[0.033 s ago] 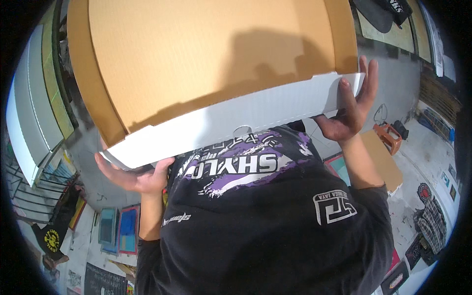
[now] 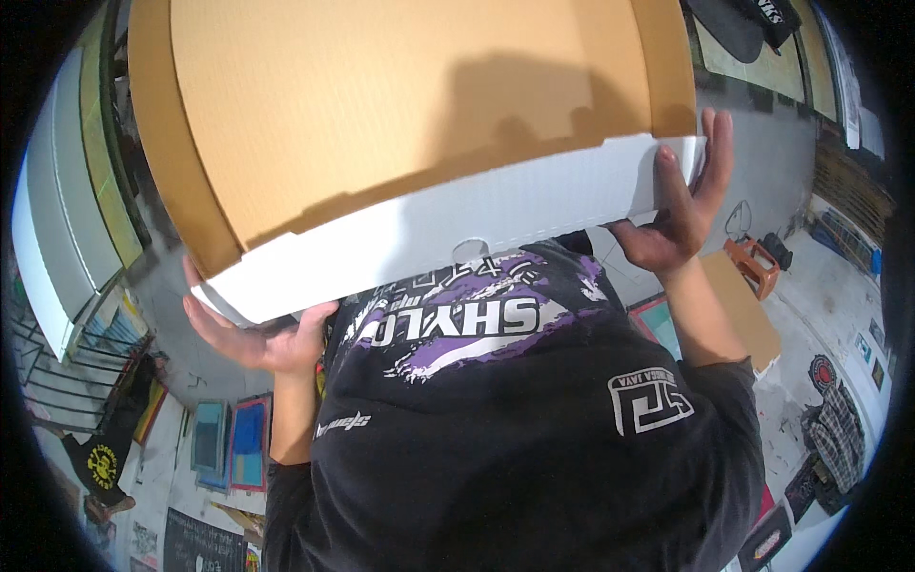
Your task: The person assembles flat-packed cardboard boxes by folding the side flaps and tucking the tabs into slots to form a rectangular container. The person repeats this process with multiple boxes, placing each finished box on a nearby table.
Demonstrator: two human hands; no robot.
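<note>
A large open cardboard box, brown inside and white outside, is held up in front of my chest and fills the upper half of the head view. My left hand supports its lower left corner from beneath, palm up. At the right end of the white front wall, my right hand grips with fingers spread over the edge. Below the box I see my black shirt with a purple and white print.
On the grey floor at lower left lie blue and red framed panels. A small orange stool and a flat brown cardboard sheet are at right. A metal rack stands at left, and clothes lie at the far right.
</note>
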